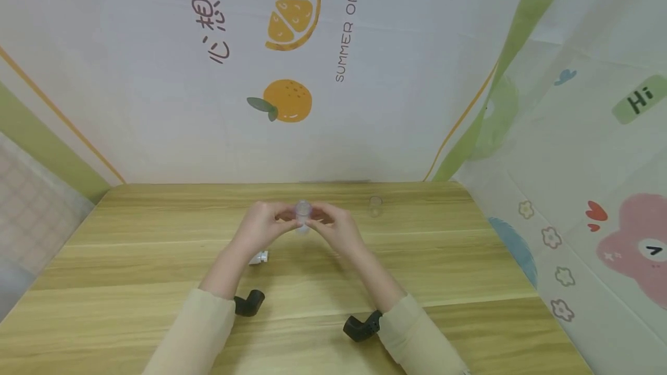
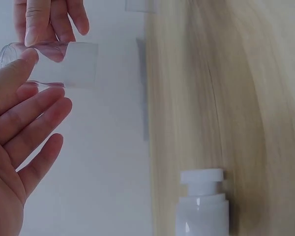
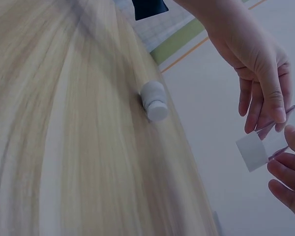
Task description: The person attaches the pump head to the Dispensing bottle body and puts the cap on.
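Observation:
Raised over the table's far half is a clear bottle with a threaded neck [image 1: 303, 213], pinched between both hands. My left hand [image 1: 264, 221] holds it from the left, thumb and fingertips on its sides. From the right my right hand [image 1: 336, 225] grips it in the same way. In the left wrist view the threaded neck of the clear bottle [image 2: 9, 55] points left. The right wrist view shows its whitish end [image 3: 252, 151] sticking out past the fingers. A white capped bottle [image 2: 202, 211] lies on its side near my left forearm, partly hidden by it in the head view.
A small clear container [image 1: 375, 206] stands on the wooden table [image 1: 443, 253], right of the hands. Black wrist mounts [image 1: 363, 327] sit at both forearms. A printed white cloth [image 1: 396, 114] hangs behind the table's far edge, and another covers the right side.

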A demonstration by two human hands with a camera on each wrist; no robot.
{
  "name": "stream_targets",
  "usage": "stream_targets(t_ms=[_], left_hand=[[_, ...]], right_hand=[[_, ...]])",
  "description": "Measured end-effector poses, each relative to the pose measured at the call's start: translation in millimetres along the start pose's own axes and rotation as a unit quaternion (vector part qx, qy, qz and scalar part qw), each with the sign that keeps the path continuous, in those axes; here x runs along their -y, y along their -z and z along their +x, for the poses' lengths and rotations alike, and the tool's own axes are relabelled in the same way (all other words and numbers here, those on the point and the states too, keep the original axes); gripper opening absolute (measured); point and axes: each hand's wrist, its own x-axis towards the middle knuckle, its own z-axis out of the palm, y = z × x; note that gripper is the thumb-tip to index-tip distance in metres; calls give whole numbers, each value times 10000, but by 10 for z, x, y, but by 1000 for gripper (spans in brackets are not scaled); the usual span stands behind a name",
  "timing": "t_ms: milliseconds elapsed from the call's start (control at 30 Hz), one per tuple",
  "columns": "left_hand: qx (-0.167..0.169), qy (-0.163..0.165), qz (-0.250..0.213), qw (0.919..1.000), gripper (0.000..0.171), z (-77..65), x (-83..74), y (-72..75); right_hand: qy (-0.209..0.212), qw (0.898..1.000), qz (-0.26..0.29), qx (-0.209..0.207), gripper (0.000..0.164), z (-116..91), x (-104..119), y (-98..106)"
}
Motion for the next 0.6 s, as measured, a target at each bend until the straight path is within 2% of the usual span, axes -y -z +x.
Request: stream_targets(t_ms=[233, 433, 600], left_hand=[[-220, -433, -140, 9987, 23, -50, -89, -27], [-164, -343, -220, 9990, 24, -103, -173, -48], [-180, -392, -357, 9984, 24, -137, -230, -73]], right_hand=[[92, 9999, 13, -57, 35, -89, 66, 91], [199, 9997, 79, -108, 34, -184, 107, 146], [349, 9990, 137, -223, 32, -254, 126, 177]])
